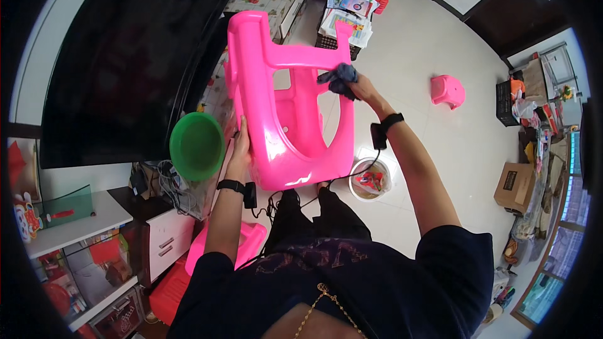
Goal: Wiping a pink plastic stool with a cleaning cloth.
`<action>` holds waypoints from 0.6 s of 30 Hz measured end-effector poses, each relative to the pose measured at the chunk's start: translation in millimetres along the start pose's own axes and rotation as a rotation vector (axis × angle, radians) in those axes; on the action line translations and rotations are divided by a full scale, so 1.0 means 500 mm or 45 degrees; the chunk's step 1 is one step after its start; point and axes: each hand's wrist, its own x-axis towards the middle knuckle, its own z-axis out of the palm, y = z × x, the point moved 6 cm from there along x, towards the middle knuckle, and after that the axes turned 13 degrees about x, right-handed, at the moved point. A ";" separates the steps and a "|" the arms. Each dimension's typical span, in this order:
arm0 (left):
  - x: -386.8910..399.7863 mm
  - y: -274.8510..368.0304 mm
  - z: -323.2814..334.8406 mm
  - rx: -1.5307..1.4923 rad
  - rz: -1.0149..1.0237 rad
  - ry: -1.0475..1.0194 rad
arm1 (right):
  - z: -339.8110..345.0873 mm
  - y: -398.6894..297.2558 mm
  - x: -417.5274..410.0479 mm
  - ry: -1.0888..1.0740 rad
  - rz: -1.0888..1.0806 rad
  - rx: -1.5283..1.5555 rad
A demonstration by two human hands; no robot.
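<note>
A large bright pink plastic chair, with openings in its frame, is held up in front of me. My left hand grips its left side; the fingertips are partly hidden by the chair. In my right hand is a bunched dark blue cloth, pressed against the right part of the pink frame just below a crossbar. Left of the chair stands a green plastic basin. A white bucket with a red and clear plastic bag inside is on the floor at the lower right of the chair.
A large black television screen stands at left, near the basin. Cables lie below it. A basket of papers is beyond the chair. A small pink stool and a cardboard box are at right. Red and pink plastic furniture lies lower left.
</note>
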 end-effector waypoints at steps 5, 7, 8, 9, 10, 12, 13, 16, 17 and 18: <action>0.061 -0.027 -0.009 0.120 0.006 0.020 | -0.064 0.181 -0.031 0.115 -0.123 0.639; 0.077 -0.033 -0.066 0.215 -0.030 0.087 | -0.015 0.205 -0.047 0.086 0.133 0.827; 0.084 -0.032 -0.087 0.226 -0.049 0.087 | 0.002 0.205 -0.052 0.054 0.179 0.863; 0.087 -0.032 -0.106 0.234 -0.074 0.083 | 0.018 0.211 -0.062 0.027 0.230 0.897; 0.094 -0.019 -0.128 0.350 -0.086 0.111 | 0.034 0.217 -0.069 0.018 0.240 0.899; 0.115 0.004 -0.165 0.573 -0.236 0.206 | 0.061 0.234 -0.079 0.126 0.317 1.174; 0.125 0.021 -0.157 0.713 -0.279 0.201 | 0.065 0.251 -0.077 0.131 0.322 1.171; 0.129 0.060 -0.140 0.948 -0.407 0.281 | 0.121 0.254 -0.067 -0.015 0.238 1.684; 0.147 0.047 -0.151 0.943 -0.409 0.291 | 0.136 0.257 -0.062 -0.025 0.243 1.681; 0.171 0.041 -0.175 0.874 -0.273 0.340 | 0.148 0.256 -0.049 -0.052 0.172 1.760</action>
